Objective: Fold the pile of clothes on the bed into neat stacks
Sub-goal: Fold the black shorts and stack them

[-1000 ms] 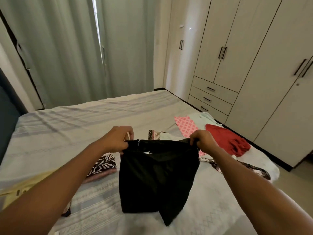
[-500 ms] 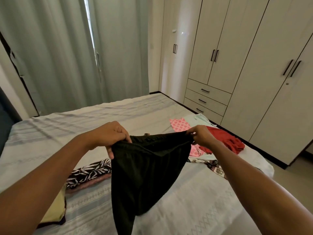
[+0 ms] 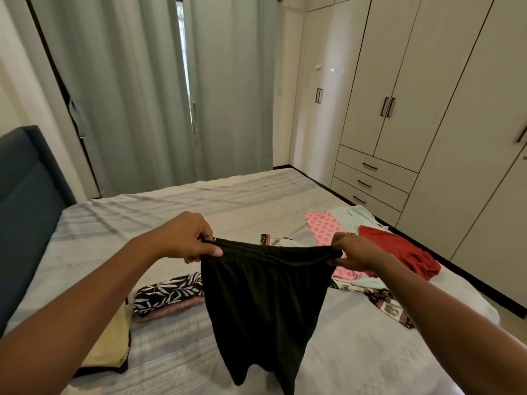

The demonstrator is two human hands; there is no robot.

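Bed (image 3: 171,212) under black shorts (image 3: 262,303), wider now between left hand (image 3: 185,238), right hand (image 3: 353,252)

The black shorts (image 3: 262,303) were seen to be of soft, matt cloth, gathered at the waistband. The bed sheet (image 3: 199,206) was shown as thin, matt woven fabric, lightly creased. The wardrobe doors (image 3: 427,81) were finished smooth, with pale wood grain and a faint sheen; their handles (image 3: 387,106) looked like dark, matt metal. The headboard (image 3: 25,195) was covered in matt blue cloth.

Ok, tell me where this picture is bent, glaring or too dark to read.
Head view: wide-angle bending tilts the wardrobe and curtains outward; a small glare spot sits on the glossy narrow door; the black shorts are so dark their folds barely show.
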